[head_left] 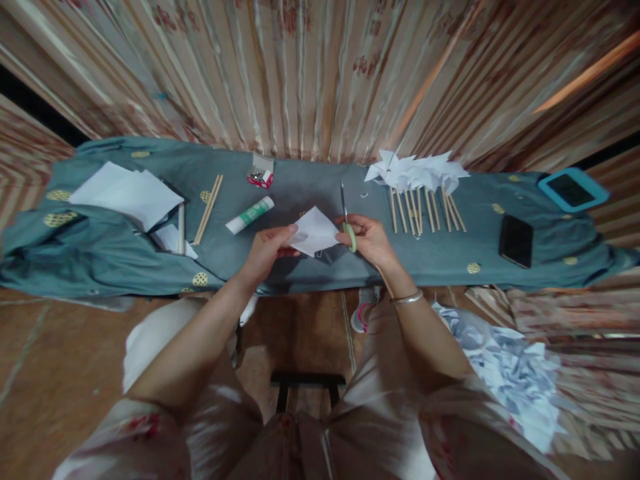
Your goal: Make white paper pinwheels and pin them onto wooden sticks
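Note:
My left hand (pixel 267 250) pinches the left edge of a folded white paper piece (pixel 314 230) above the teal cloth-covered table (pixel 300 267). My right hand (pixel 367 239) is closed round the green handles of a pair of scissors (pixel 347 217), whose blades point away from me beside the paper's right edge. A glue stick (pixel 249 215) lies just left of the paper. Finished white paper pinwheels (pixel 417 172) on wooden sticks (pixel 425 210) lie to the right.
A stack of white paper sheets (pixel 127 193) and loose wooden sticks (pixel 209 208) lie at the left. A small box of pins (pixel 261 175) sits at the back. A black phone (pixel 516 240) and a blue-cased tablet (pixel 573 189) are at the right. Paper scraps (pixel 505 370) lie on the floor.

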A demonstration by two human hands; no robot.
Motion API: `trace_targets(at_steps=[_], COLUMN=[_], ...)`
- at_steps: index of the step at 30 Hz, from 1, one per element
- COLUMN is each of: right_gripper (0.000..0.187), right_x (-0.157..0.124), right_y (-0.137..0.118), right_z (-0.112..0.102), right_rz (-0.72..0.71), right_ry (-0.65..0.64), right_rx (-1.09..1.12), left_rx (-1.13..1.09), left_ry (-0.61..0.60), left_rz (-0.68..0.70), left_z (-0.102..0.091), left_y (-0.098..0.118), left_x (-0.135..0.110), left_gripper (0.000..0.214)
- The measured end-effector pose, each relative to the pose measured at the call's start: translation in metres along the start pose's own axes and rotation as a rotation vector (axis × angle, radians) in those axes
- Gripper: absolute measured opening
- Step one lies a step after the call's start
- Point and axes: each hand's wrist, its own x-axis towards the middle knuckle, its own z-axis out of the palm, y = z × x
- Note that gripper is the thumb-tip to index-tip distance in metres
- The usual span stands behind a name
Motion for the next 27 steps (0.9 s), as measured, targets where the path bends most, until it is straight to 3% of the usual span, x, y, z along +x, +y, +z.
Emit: trace_targets(at_steps=[3,8,12,16,19,27], right_gripper=[0.046,0.042,0.042,0.045,0.046,0.050], right_x=[0.002,0.001,-0.002,-0.001,0.003,0.005], right_y=[0.005,0.013,0.019,0.022,0.021,0.014], right_z=[0.004,0.019,0.035,0.049,0.054,0.058], right_rz=[-0.072,-0.124,-0.143,-0.145,-0.135,-0.046], right_ry=[0.139,0.267,0.250,0.211,0.216,0.203], right_rx=[-0.043,-0.155,-0.286,-0.308,-0.235,-0.001], left_rx=[-0.219,-0.306,-0.228,-0.208,-0.221,-0.270], left_ry=[0.033,-0.088,-0.136,-0.001,0.084,0.105], left_rz=[0.000,-0.052,-0.044,-0.001,0.000,-0.019], left_z=[0.003,0.018,0.031,0.035,0.035,0.033], left_y=[-0.001,-0.009,-0.018,-0.021,-0.020,-0.010], left_x=[0.001,-0.007,-0.009,-0.002,0.002,0.004], left_gripper=[0.053,0.053,0.048,0.043,0.037,0.024])
